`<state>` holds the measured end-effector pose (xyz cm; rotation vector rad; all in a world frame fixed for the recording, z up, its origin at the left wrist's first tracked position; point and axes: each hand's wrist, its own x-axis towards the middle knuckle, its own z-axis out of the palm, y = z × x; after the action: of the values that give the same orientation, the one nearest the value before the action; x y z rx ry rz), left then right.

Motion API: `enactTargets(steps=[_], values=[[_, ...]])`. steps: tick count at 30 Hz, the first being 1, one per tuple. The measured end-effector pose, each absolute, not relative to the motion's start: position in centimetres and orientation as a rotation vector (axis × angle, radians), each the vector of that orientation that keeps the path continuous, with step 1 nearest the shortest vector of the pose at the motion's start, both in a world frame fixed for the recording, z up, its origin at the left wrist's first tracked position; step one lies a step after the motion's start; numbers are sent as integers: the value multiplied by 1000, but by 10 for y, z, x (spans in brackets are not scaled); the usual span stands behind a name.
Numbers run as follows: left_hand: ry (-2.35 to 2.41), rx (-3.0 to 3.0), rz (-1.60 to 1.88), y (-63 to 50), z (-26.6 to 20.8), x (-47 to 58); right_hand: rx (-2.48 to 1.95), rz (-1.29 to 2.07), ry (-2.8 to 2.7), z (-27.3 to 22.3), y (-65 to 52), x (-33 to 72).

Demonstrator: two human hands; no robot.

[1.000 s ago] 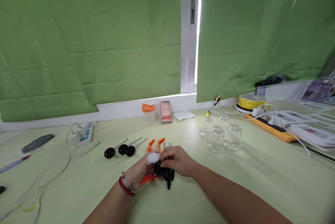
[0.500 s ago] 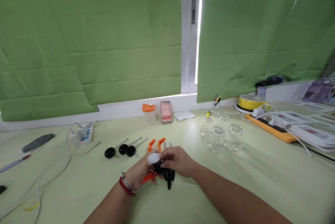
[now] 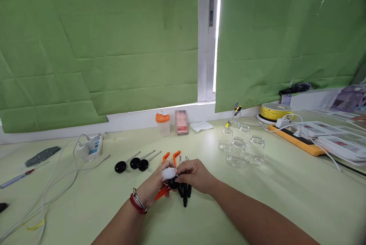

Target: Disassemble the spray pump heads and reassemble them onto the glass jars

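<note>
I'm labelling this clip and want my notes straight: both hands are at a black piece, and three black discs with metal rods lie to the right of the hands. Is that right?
Not quite: the head view shows the three black discs with metal rods to the left of the left hand and right hand, which are at a black piece.

No text can be read: the dark print on the yellow round container (image 3: 274,113) just behind the orange power strip (image 3: 310,147) is too small, and the box (image 3: 181,121) well left of the strip is pixelated.
</note>
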<state>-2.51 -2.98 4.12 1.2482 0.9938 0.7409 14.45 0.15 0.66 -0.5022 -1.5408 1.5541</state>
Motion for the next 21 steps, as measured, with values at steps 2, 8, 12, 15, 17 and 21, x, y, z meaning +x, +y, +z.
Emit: enactTargets(steps=[2,8,12,15,17,21], values=[[994,1250,745,-30,41,-25,-520,1516,-1528,6,1,144],[1008,1248,757,-30,42,-24,-524,1592,-1468,6,2,142],[999,1255,753,-29,42,-24,-514,1575,-1477,4,3,142],[996,1255,754,-28,41,-25,-508,1557,-1488,3,3,143],[991,1253,753,-28,41,-25,-512,1542,-1490,3,3,143],[963,1248,757,-30,41,-24,-507,1572,-1490,4,3,143]])
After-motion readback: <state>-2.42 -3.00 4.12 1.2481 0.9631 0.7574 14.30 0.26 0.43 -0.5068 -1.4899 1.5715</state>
